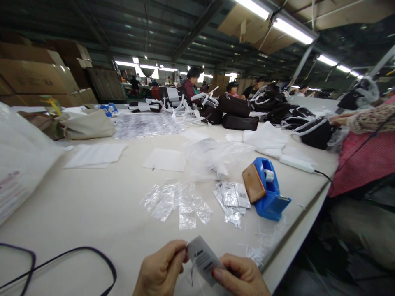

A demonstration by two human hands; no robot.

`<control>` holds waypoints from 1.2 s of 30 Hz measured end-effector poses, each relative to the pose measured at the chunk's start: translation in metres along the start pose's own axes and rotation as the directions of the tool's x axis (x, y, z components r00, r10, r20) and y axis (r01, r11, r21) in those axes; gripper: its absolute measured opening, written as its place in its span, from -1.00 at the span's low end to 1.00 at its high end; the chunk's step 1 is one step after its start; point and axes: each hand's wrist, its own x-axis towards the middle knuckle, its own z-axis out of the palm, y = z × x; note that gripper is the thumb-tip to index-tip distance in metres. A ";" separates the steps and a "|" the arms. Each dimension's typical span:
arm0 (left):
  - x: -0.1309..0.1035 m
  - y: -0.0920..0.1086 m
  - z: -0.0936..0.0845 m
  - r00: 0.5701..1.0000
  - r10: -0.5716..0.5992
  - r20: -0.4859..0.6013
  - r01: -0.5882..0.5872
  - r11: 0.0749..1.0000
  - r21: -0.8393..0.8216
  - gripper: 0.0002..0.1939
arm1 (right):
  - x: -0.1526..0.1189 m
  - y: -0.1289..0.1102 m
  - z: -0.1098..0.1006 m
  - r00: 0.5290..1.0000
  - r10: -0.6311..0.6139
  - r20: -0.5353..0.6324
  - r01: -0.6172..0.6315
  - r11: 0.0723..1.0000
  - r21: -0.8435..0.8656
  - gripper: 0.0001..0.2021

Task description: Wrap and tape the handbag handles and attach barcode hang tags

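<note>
Close to me at the bottom of the view, a printed hang tag [203, 260] with a thin string is held between both hands. My left hand [165, 267] pinches its upper left corner, near the string. My right hand [239, 274] grips the lower right end between thumb and fingers. Beyond them lie several small clear plastic bags [179, 203], spread flat. To their right is a pile of bagged labels [233, 199]. A blue tape dispenser [270, 195] stands there with a brown phone [253, 183] leaning on it.
Dark bags [236, 109] with white wrapping are heaped at the back of the table. White sheets [165, 159] and a clear plastic bag [212, 154] lie mid-table. A black cord [101, 257] curls at left. A co-worker's sleeve [372, 117] is at right, past the table edge.
</note>
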 end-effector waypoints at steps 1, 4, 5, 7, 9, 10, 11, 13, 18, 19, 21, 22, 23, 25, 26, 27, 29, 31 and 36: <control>0.002 0.001 0.000 0.999 -0.032 0.021 0.032 0.999 0.005 -0.89 | 0.001 -0.001 0.000 1.000 0.001 0.002 -0.001 1.000 0.004 -0.64; 0.009 0.006 -0.001 0.985 -0.147 0.096 0.147 0.989 0.003 -0.84 | 0.004 -0.003 -0.003 1.000 0.004 0.028 -0.004 1.000 0.018 -0.65; 0.011 0.008 -0.001 0.973 -0.189 0.133 0.192 0.981 -0.011 -0.83 | 0.005 -0.004 -0.004 0.999 0.010 0.040 -0.012 1.000 0.027 -0.65; 0.014 0.011 -0.002 0.949 -0.262 0.178 0.274 0.960 -0.051 -0.82 | 0.007 -0.007 -0.005 0.998 0.032 0.062 -0.035 0.998 0.046 -0.64; 0.016 0.012 -0.002 0.937 -0.305 0.170 0.323 0.942 -0.090 -0.81 | 0.008 -0.011 -0.005 0.996 0.054 0.075 -0.059 0.996 0.069 -0.63; 0.017 0.012 -0.003 0.935 -0.320 0.156 0.337 0.936 -0.103 -0.81 | 0.008 -0.012 -0.005 0.995 0.058 0.076 -0.065 0.994 0.083 -0.63; 0.017 0.012 -0.003 0.931 -0.333 0.150 0.351 0.929 -0.115 -0.80 | 0.008 -0.013 -0.004 0.995 0.060 0.076 -0.067 0.993 0.101 -0.64; 0.017 0.010 -0.003 0.917 -0.360 0.174 0.385 0.911 -0.147 -0.80 | 0.008 -0.014 -0.003 0.996 0.058 0.068 -0.067 0.987 0.144 -0.66; 0.019 0.007 -0.005 0.893 -0.406 0.194 0.443 0.868 -0.223 -0.82 | 0.007 -0.012 -0.001 0.988 0.113 0.104 -0.135 0.962 0.235 -0.61; 0.020 0.007 -0.005 0.894 -0.406 0.192 0.442 0.868 -0.224 -0.83 | 0.007 -0.011 -0.001 0.986 0.118 0.118 -0.145 0.956 0.255 -0.60; 0.020 0.008 -0.005 0.895 -0.406 0.186 0.441 0.870 -0.223 -0.83 | 0.006 -0.011 -0.001 0.983 0.112 0.147 -0.151 0.944 0.292 -0.60; 0.019 0.009 -0.004 0.894 -0.408 0.188 0.443 0.870 -0.219 -0.83 | 0.006 -0.010 -0.001 0.981 0.105 0.161 -0.151 0.940 0.307 -0.60; 0.019 0.009 -0.003 0.892 -0.409 0.193 0.445 0.869 -0.214 -0.83 | 0.006 -0.009 -0.001 0.980 0.098 0.171 -0.149 0.936 0.319 -0.61; 0.018 0.008 -0.002 0.883 -0.416 0.217 0.458 0.866 -0.202 -0.83 | 0.007 -0.007 -0.002 0.979 0.088 0.182 -0.145 0.933 0.329 -0.62; 0.017 0.008 -0.001 0.880 -0.417 0.226 0.461 0.865 -0.199 -0.83 | 0.007 -0.006 -0.003 0.980 0.086 0.182 -0.143 0.933 0.330 -0.63; 0.017 0.007 0.000 0.880 -0.414 0.230 0.459 0.866 -0.197 -0.82 | 0.007 -0.005 -0.003 0.981 0.085 0.176 -0.140 0.935 0.327 -0.63; 0.016 0.005 0.001 0.887 -0.408 0.218 0.449 0.871 -0.197 -0.82 | 0.008 -0.003 -0.005 0.982 0.091 0.165 -0.138 0.942 0.307 -0.63; 0.017 0.005 0.001 0.890 -0.407 0.205 0.445 0.874 -0.196 -0.81 | 0.008 -0.003 -0.006 0.982 0.111 0.152 -0.151 0.947 0.282 -0.63; 0.017 0.006 0.001 0.864 -0.420 0.277 0.475 0.863 -0.171 -0.82 | 0.007 -0.009 -0.006 0.976 0.136 0.172 -0.185 0.933 0.310 -0.64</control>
